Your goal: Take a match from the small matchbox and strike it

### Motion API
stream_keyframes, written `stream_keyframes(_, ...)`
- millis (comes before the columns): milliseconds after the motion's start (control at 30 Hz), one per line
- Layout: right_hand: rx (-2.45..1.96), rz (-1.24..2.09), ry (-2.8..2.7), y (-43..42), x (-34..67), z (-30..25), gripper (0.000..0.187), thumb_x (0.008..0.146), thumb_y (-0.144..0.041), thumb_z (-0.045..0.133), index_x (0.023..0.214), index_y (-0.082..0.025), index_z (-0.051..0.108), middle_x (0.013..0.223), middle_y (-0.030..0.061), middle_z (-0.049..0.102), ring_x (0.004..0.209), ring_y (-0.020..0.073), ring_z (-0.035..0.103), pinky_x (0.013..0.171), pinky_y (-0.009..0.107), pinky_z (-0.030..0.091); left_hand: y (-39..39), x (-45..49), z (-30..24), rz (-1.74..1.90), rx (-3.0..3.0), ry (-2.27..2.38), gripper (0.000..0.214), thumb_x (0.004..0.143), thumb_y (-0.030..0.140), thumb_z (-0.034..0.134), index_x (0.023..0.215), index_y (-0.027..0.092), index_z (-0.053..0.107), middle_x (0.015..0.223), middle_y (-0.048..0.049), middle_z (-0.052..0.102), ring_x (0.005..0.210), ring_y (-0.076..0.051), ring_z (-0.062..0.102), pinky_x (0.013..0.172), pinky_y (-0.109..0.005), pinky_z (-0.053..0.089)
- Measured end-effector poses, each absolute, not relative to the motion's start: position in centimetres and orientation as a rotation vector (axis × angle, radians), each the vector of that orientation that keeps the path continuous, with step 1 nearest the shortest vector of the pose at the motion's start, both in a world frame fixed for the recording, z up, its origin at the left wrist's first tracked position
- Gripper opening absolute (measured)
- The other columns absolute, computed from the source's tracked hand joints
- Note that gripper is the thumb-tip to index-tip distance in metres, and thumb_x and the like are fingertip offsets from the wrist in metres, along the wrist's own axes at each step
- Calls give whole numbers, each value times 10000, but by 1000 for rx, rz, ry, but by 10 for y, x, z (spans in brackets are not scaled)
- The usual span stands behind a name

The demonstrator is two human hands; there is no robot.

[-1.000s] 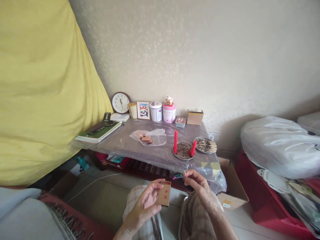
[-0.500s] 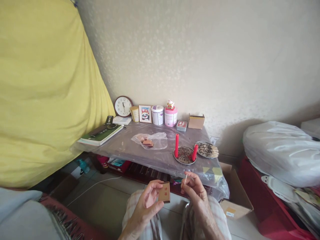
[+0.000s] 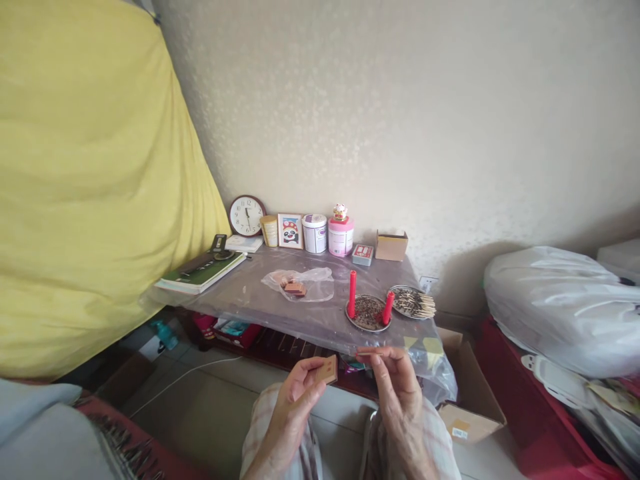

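Left hand (image 3: 293, 400) grip around matchbox (image 3: 327, 369); right hand (image 3: 397, 393) grip pinched on, perhaps, a matchstick (image 3: 369, 354).

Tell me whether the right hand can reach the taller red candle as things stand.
Probably yes. The right hand, pinching what looks like a matchstick, hovers just short of the table edge; the taller red candle stands upright on the plate near that edge, nothing between.

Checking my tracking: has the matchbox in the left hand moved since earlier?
Yes. The matchbox has risen toward the table's front edge and tipped flatter.
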State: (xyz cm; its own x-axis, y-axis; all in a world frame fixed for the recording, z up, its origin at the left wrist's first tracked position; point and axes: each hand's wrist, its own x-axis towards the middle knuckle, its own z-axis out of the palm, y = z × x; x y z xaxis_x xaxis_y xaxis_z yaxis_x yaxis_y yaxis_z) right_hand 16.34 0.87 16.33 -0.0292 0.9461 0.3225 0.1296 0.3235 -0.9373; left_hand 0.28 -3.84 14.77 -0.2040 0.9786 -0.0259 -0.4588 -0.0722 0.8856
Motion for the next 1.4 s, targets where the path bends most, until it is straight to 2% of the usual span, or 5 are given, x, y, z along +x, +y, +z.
stream_keyframes(167,-907,592,-1630,3,156,159,66,979,-309,514,999,-290,573,1015,72,775,944,231,748,815,339,609,-35,5,154,1587,757,938,352,745,378,767,1035,186,712,1069,-96,773,1102,-295,647,1058,-453,425)
stream_keyframes(300,-797,363,-1718,0,152,159,139,952,-166,554,1017,-278,606,987,48,784,869,185,765,722,252,614,-34,7,155,1583,742,904,326,772,364,747,1039,182,708,1091,-105,770,1115,-298,642,1070,-478,409)
stream_keyframes(1100,-635,130,-1736,13,158,170,166,932,-96,566,985,-233,644,917,49,756,822,168,743,742,254,617,-33,13,162,1635,703,891,263,800,381,730,976,186,714,1050,-97,764,1091,-269,627,1068,-476,382)
stream_keyframes(1300,-535,129,-1717,0,165,181,269,923,-86,553,1133,-247,603,1026,88,752,926,208,732,788,338,612,-29,13,167,1661,614,944,276,734,396,792,909,193,728,1004,-83,771,1035,-244,623,1018,-433,401)
stream_keyframes(1400,-620,26,-1869,24,160,157,166,969,-164,520,1003,-252,657,911,47,782,785,188,746,707,300,605,-32,14,173,1652,657,909,284,739,407,784,927,200,734,1007,-80,774,1056,-249,625,1027,-430,404)
